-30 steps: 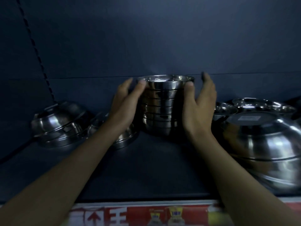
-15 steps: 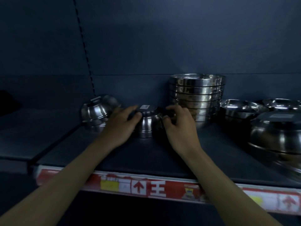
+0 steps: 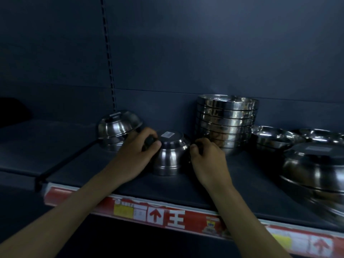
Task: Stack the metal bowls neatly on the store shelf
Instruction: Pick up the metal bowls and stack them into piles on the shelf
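Head view: upside-down bowl [image 3: 170,155] on dark shelf [image 3: 186,189], just left of upright bowl stack [image 3: 226,123]; left hand [image 3: 133,157] and right hand [image 3: 208,162] curl against its two sides, fingertips look hooked at the rim, too dim to confirm; second inverted pile [image 3: 118,130] far left; big bowls [image 3: 316,164] right
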